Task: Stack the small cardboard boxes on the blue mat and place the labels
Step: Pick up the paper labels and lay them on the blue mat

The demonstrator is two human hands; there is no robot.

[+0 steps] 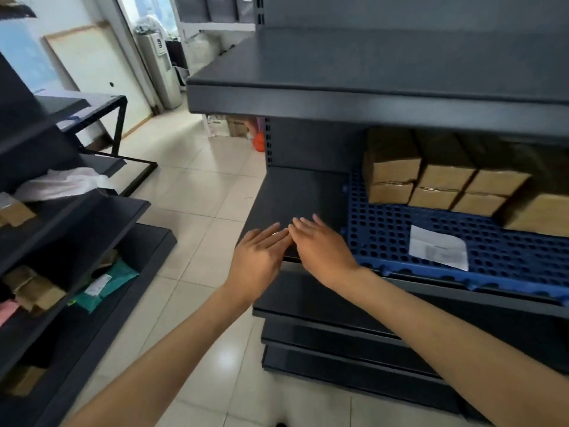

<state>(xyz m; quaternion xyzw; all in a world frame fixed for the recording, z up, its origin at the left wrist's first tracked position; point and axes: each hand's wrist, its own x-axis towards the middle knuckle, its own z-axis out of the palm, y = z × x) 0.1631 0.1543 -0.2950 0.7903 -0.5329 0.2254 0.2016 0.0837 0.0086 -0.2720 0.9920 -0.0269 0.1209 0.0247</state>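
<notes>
Several small cardboard boxes [443,183] stand stacked two high at the back of a blue perforated mat [381,229] on the dark middle shelf. A white paper label [438,251] lies flat on the mat in front of them. My left hand [257,260] and my right hand [321,248] hover side by side over the bare left end of the shelf, fingers straight, fingertips nearly touching. Neither hand holds anything. A larger box [538,215] sits at the mat's right edge.
The dark shelf unit [338,103] has an upper shelf overhanging the boxes. A second dark rack [61,229] on the left holds cardboard, white cloth and a teal mailer bag [107,285]. Tiled floor [197,211] runs between the two racks.
</notes>
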